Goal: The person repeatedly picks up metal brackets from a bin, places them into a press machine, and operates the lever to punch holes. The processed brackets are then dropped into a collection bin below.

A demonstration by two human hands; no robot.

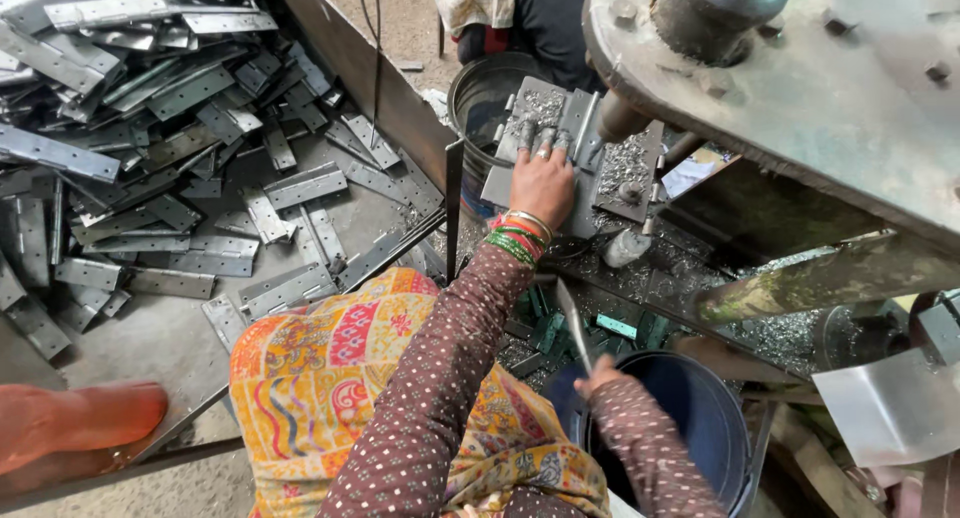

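Drill press (800,68), grey and pitted, one, taken as landmark; its heavy head fills the upper right and overhangs the work. Under its spindle, one flat metal hinge plate (560,128) lies on the press table (640,193), which is strewn with silvery swarf. Left hand (542,183): arm stretched forward from a dotted maroon sleeve, palm down, fingers spread flat on the plate and pressing it, several bangles at the wrist; it grips nothing. Right hand (600,376): below the press, close to the body, fingers curled shut round the lower end of one narrow metal strip (573,323) that tilts up toward the table. Directly beneath that hand, one dark blue bucket (700,418). Beyond the plate, on the far side of the press table, one dark metal bucket (480,98), with another person's torso behind it. Far left of the press, past a tall steel partition (370,68) that walls it off, a loose heap of hinge plates (170,138), too many to count, on the floor. Lower left corner, one bare foot (80,423), owner unclear. Patterned orange cloth (330,368) covers the person's lap.
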